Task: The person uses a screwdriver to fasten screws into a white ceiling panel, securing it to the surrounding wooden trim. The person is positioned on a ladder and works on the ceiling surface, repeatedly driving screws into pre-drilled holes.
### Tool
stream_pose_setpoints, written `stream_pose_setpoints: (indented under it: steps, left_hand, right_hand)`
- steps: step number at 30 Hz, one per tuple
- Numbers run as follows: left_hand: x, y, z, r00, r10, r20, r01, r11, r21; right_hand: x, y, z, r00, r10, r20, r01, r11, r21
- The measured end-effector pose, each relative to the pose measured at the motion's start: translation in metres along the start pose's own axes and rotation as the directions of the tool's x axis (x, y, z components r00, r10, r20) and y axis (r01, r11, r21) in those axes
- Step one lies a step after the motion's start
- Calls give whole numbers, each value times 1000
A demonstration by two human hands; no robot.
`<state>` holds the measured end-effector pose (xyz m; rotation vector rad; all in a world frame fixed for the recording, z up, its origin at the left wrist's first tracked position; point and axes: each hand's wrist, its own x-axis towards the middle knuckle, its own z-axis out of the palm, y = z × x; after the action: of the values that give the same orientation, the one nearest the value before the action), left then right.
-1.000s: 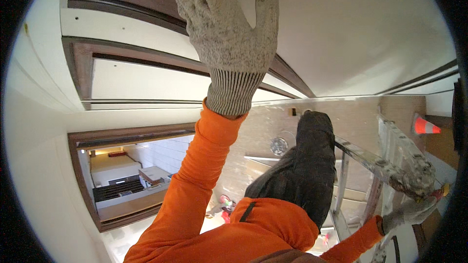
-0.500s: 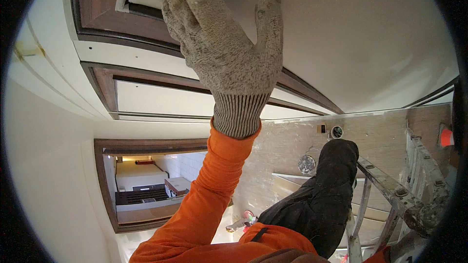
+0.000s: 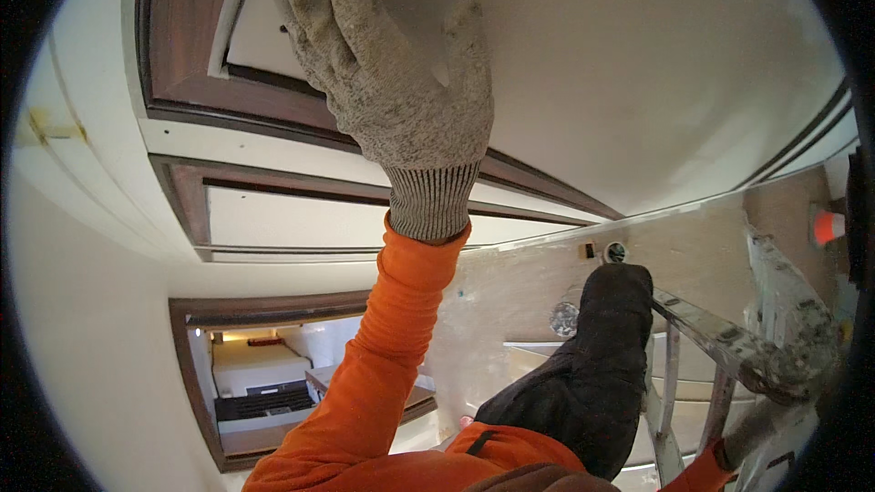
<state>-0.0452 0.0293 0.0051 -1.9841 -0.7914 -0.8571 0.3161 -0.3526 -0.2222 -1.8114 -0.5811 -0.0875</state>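
My left hand [image 3: 392,82], in a grey knit glove, is raised in front of a white wall panel [image 3: 620,64]. Its thumb stands apart from the long, slightly bent fingers, and nothing shows in it; whether the fingertips press on the panel I cannot tell. Dark brown moulding [image 3: 210,73] frames the panel's left part, behind the fingers. At the lower right my gloved right hand [image 3: 761,415] is closed on the top of a paint-splashed metal stepladder [image 3: 711,337]; its fingers are partly blurred into the ladder.
A brown-framed opening [image 3: 196,383] at the lower left shows another room. On the dusty floor [image 3: 510,292] stand a round tub [image 3: 563,319] and a small pot [image 3: 616,252]. My dark-trousered leg [image 3: 611,337] is beside the ladder. An orange-and-white cone [image 3: 827,226] stands far right.
My left hand has shifted slightly left in the view, its fingers still apart. The view has tilted a little, so the panel and opening sit lower. My right hand stays at the ladder.
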Motion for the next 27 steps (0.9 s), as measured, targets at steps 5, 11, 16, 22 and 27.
stream_pose_setpoints:
  steps: [5,11,16,22,27]
  left_hand:
    - [7,60,8,985,-14,172,52,974,-219]
    - [26,201,-7,880,37,474,378,551,-744]
    - [70,306,-37,777,434,456,523,-43,-851]
    - [95,367,-86,701,662,267,309,56,-949]
    - [91,375,-86,680,665,309,208,229,-951]
  right_hand:
    - [14,12,5,997,78,-25,-81,970,-229]
    - [32,-16,18,916,369,-155,-376,927,-16]
    - [44,-6,18,916,399,-48,-401,900,-171]
    - [27,2,21,916,401,15,-355,795,492]
    - [38,-15,15,987,102,-125,-131,957,-258]
